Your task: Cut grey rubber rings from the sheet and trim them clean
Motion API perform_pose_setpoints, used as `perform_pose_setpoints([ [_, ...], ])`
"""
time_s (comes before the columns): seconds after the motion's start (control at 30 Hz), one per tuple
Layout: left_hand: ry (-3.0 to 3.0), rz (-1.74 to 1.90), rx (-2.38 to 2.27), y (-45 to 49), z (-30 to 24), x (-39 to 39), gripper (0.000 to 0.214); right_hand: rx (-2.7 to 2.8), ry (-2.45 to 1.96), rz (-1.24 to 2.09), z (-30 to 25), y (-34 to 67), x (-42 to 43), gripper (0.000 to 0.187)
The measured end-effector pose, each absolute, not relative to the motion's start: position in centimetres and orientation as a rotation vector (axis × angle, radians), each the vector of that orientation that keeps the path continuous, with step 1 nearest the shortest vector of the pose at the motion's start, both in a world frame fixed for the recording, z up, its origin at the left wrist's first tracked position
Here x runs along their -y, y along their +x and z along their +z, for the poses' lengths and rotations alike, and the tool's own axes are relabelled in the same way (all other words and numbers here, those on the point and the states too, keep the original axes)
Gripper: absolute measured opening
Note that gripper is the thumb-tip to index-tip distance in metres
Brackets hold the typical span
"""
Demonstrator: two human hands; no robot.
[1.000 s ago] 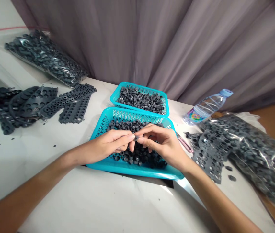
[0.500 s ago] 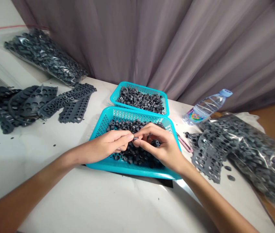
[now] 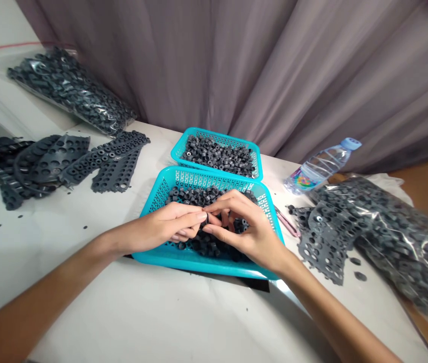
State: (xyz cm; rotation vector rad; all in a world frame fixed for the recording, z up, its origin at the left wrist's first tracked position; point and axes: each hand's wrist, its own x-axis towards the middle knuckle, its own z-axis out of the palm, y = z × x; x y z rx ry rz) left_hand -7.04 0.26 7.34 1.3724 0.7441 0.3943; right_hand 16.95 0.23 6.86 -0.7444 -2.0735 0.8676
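My left hand (image 3: pixel 172 225) and my right hand (image 3: pixel 242 229) meet over the near turquoise basket (image 3: pixel 168 257). Together their fingertips pinch one small dark grey rubber ring (image 3: pixel 205 219) between them. The basket under them holds a heap of the same grey rings (image 3: pixel 193 196). Both hands have the fingers curled close together. A second, smaller turquoise basket (image 3: pixel 178 146) full of rings stands right behind the first.
Perforated grey rubber sheets (image 3: pixel 85 161) lie at the left and more sheets (image 3: pixel 321 247) at the right. Clear bags of rings lie at the back left (image 3: pixel 70 91) and at the right (image 3: pixel 395 232). A plastic water bottle (image 3: pixel 321 166) lies behind the right sheets. A grey curtain hangs behind.
The right hand has shifted a little to the left and nearer, and its fingers have closed tighter on the ring. The left hand has hardly moved.
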Motion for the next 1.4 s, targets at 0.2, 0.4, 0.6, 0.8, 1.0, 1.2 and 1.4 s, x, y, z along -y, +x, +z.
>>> perform_pose_setpoints([
  [0.2, 1.362, 0.365, -0.737, -7.14, 7.59, -0.41, 0.041, 2.08, -0.721, 0.84, 6.85, 17.0, 0.0, 0.022],
  [0.4, 1.335, 0.366, -0.696, -7.05, 7.49, -0.41, 0.046, 2.091, -0.741, 0.833, 6.81, 16.98, 0.04, 0.015],
  [0.6, 1.226, 0.401, -0.734, -6.95, 7.46, -0.32, 0.045, 2.054, -0.938, 0.716, 6.62, 16.92, -0.26, 0.014],
  [0.8, 1.238, 0.349, -0.714, -7.01, 7.48, -0.15, 0.049, 1.973, -1.067, 0.674, 6.48, 16.9, -0.54, 0.025],
  [1.0, 1.225, 0.395, -0.73, -6.82, 7.42, -0.05, 0.057, 2.11, -0.806, 0.898, 7.12, 16.62, 0.14, 0.021],
  [1.2, 1.354, 0.389, -0.771, -7.15, 7.59, -0.09, 0.056, 2.162, -0.711, 0.865, 7.13, 16.67, 0.2, 0.021],
  [1.4, 1.484, 0.304, -0.797, -7.31, 8.28, 0.15, 0.038, 2.228, -0.663, 0.827, 6.88, 16.83, 0.22, 0.018],
])
